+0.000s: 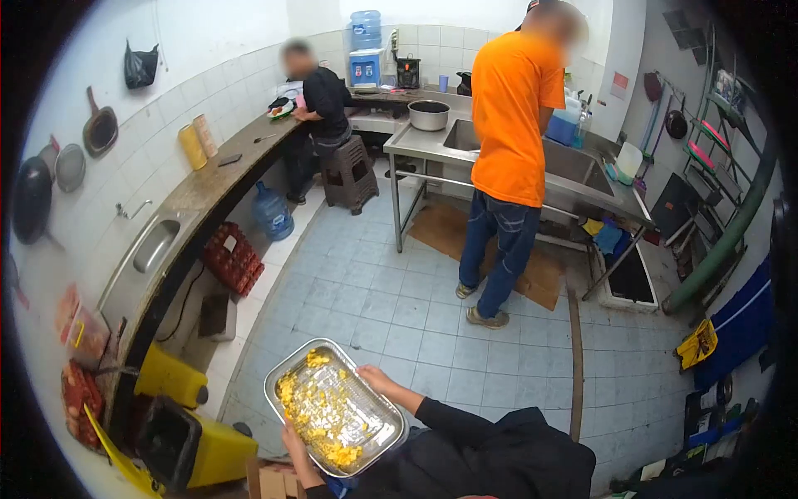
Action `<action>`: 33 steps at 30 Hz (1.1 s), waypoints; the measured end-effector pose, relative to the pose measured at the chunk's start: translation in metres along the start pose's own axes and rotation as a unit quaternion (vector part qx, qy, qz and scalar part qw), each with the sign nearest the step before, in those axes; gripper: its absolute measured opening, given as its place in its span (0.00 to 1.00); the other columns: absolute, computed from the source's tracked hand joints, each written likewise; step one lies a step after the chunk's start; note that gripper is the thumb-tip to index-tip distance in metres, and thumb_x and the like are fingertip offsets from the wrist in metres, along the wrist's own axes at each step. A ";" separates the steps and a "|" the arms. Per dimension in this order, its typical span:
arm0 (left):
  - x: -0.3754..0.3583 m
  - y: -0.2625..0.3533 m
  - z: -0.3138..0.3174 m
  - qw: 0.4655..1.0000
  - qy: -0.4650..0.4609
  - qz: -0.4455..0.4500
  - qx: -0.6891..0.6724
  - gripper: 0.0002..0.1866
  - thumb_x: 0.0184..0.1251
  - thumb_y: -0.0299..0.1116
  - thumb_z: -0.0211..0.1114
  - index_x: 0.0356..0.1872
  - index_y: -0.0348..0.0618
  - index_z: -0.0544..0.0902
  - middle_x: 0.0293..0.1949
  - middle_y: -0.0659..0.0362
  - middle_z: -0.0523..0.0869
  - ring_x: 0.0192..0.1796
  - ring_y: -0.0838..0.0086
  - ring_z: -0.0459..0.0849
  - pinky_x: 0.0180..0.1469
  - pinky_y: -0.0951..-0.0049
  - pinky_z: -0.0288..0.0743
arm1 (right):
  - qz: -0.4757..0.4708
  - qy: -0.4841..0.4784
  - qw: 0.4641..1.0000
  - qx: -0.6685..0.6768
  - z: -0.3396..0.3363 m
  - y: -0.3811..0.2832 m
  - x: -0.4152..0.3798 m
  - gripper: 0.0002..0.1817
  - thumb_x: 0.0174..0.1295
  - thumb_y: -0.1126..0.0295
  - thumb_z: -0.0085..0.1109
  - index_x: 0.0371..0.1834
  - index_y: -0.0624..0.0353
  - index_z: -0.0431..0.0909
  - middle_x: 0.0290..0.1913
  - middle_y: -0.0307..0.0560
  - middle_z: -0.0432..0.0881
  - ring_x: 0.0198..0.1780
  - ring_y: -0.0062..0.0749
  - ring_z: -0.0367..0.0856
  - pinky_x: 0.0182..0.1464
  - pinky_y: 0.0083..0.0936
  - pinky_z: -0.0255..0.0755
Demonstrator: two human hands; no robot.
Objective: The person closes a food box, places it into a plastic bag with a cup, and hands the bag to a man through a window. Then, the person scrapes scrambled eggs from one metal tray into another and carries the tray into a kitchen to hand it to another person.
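Note:
A rectangular metal tray [387,413] is held out in front of my body, tilted somewhat. Yellow crumbly food that looks like scrambled egg [341,453] lies scattered over its bottom, thickest along the left side and the near end. My left hand [298,442] grips the rim at the lower left. On the opposite long side, my right hand [378,381] is closed on the upper right rim. The fingers of both hands are partly hidden by the tray.
A yellow bin [218,449] with a black liner stands left of the tray. A person in an orange shirt [511,108] stands at the steel sink [573,166]. Another person [322,100] sits on a brown stool [349,173] by the counter [249,148]. Cardboard [536,274] lies on the floor.

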State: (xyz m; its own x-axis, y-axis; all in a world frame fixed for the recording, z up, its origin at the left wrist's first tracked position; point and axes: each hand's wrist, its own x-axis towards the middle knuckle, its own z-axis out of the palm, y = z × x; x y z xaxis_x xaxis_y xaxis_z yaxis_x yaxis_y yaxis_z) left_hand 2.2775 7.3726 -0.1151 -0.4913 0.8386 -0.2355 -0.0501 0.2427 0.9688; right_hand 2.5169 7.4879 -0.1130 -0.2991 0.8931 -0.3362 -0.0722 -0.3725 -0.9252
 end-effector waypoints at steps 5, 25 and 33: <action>0.084 0.033 0.021 0.998 -0.020 -0.054 -0.024 0.32 0.60 0.55 0.41 0.48 0.31 0.68 0.43 0.53 0.74 0.43 0.69 0.72 0.44 0.72 0.65 | 0.004 0.023 0.999 -0.029 0.008 -0.022 0.079 0.20 0.56 0.58 0.46 0.40 0.66 0.69 0.36 0.45 0.74 0.38 0.25 0.70 0.41 0.22 0.65; 0.173 0.085 0.005 0.995 0.030 -0.053 -0.074 0.31 0.62 0.54 0.38 0.47 0.31 0.69 0.43 0.53 0.75 0.44 0.70 0.73 0.46 0.73 0.64 | 0.044 -0.017 0.999 -0.027 0.063 -0.072 0.188 0.21 0.55 0.57 0.46 0.40 0.68 0.69 0.37 0.47 0.73 0.40 0.28 0.68 0.43 0.23 0.62; 0.179 0.071 -0.052 0.988 0.122 -0.049 -0.082 0.30 0.62 0.53 0.38 0.46 0.31 0.70 0.42 0.52 0.75 0.41 0.70 0.74 0.43 0.74 0.66 | 0.020 -0.097 0.993 -0.066 0.126 -0.060 0.213 0.22 0.55 0.55 0.47 0.38 0.68 0.70 0.33 0.45 0.74 0.35 0.26 0.71 0.37 0.23 0.65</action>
State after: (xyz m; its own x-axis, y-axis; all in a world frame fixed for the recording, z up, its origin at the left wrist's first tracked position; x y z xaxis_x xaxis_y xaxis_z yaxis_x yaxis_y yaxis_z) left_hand 2.1413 7.5147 -0.0840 -0.6708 0.6682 -0.3217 -0.2372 0.2177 0.9468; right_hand 2.3376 7.6687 -0.1067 -0.4784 0.8073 -0.3455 0.0659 -0.3593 -0.9309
